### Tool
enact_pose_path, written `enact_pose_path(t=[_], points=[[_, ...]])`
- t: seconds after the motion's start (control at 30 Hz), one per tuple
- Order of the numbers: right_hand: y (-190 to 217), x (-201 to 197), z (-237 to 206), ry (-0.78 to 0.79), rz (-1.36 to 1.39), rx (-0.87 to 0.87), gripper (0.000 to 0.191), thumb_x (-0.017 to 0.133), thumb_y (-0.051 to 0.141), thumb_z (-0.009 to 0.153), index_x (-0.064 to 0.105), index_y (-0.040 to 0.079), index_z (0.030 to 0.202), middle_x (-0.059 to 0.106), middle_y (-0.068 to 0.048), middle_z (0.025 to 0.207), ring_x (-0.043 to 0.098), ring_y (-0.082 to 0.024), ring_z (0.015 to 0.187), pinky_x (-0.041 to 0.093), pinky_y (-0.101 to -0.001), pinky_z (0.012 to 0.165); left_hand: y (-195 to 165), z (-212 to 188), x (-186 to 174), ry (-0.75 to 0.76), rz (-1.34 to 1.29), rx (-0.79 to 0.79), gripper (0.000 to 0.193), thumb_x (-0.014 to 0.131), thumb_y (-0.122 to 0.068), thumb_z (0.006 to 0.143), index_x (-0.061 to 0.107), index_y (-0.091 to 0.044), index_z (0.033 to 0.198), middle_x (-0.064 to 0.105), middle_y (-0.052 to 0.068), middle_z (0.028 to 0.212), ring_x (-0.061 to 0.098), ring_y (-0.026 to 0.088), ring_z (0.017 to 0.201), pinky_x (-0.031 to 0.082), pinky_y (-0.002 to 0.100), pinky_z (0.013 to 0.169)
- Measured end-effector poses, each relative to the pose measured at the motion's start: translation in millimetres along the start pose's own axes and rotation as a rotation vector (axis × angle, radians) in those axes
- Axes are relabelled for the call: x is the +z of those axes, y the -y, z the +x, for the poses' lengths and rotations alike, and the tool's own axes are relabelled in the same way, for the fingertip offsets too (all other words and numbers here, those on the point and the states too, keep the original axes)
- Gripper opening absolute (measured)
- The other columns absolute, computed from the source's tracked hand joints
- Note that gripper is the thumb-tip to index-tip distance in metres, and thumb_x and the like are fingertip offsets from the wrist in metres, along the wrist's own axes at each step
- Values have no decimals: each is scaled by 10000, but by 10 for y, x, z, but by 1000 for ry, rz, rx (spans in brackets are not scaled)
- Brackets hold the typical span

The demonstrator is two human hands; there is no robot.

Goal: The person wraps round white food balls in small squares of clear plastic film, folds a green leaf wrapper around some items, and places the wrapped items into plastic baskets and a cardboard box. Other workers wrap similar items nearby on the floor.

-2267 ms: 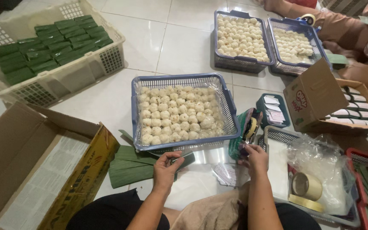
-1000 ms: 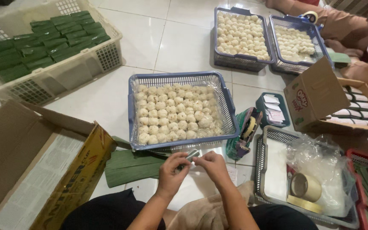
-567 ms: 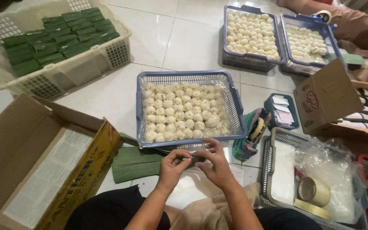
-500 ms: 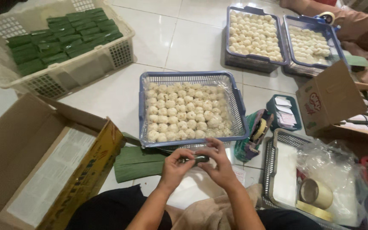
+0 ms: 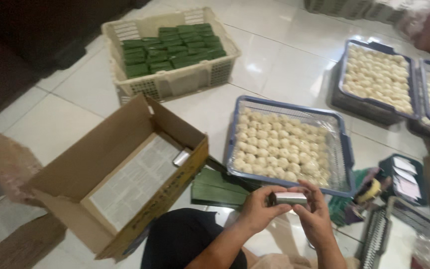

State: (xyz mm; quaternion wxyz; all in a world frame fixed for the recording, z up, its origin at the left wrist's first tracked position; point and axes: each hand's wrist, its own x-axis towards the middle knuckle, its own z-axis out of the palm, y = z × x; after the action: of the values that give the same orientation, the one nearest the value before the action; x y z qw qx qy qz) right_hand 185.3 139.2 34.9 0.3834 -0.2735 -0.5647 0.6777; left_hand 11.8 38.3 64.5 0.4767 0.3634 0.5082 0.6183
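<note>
From the head view, we see both hands meet low in the frame over the tiled floor (image 5: 294,65), with a small clear-wrapped roll (image 5: 290,198) pinched between them. Our left hand (image 5: 260,209) closes its fingers (image 5: 269,195) around the roll's left end, and our right hand (image 5: 314,211) curls over the right end, so each hand is clenched on the same piece. It sits just in front of the blue basket (image 5: 345,164) of pale round cakes (image 5: 282,149), close to the stack of folded green leaves (image 5: 217,187).

We judge the roll light and soft: the shiny film looks slippery, and the filling would likely dent under a hard squeeze. Holding it at the two ends, as now, with pads rather than nails, seems the safest grip; the middle probably gives most.

To our left an open cardboard box (image 5: 125,179), lined with newspaper, holds one similar wrapped piece (image 5: 180,158). Farther off, a cream crate (image 5: 172,82) carries green packets (image 5: 172,47), and two more baskets (image 5: 374,107) of cakes stand at the right.
</note>
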Motion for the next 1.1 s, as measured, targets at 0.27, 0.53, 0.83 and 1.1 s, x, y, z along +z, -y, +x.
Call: enact_pose_path(t=[0.27, 0.53, 0.83, 1.1], points=[[41, 1687, 350, 186, -528, -236, 466, 674, 50, 894, 615, 103, 1352, 615, -105, 1384, 649, -191, 1052, 556, -352, 909, -860, 92, -1461, -529, 187, 393, 521, 835, -64, 755, 544, -86, 1187, 594, 70, 1134, 602, 172, 1055, 520, 307, 929], [228, 3144, 371, 637, -919, -514, 542, 693, -41, 736, 619, 62, 1263, 553, -194, 1316, 579, -431, 1151, 493, -461, 949, -881, 526, -3380, -757, 877, 43, 405, 855, -223, 640, 570, -55, 872, 602, 179, 1019, 609, 362, 980, 513, 448, 874], [124, 2876, 400, 649, -754, -279, 255, 743, 18, 814, 674, 46, 1058, 601, -151, 1154, 628, -373, 1056, 541, -429, 841, -158, 504, -3499, -427, 1125, -365, 360, 835, -123, 763, 680, -51, 1080, 578, 189, 1258, 586, 381, 1197, 503, 443, 1014], [114, 2939, 325, 606, -739, -288, 212, 779, 67, 842, 712, 68, 1043, 618, -140, 1120, 649, -345, 1018, 554, -401, 825, -226, 578, -3286, -427, 863, -373, 365, 824, -158, 813, 684, 31, 1092, 563, 175, 1319, 592, 363, 1226, 503, 426, 1051]])
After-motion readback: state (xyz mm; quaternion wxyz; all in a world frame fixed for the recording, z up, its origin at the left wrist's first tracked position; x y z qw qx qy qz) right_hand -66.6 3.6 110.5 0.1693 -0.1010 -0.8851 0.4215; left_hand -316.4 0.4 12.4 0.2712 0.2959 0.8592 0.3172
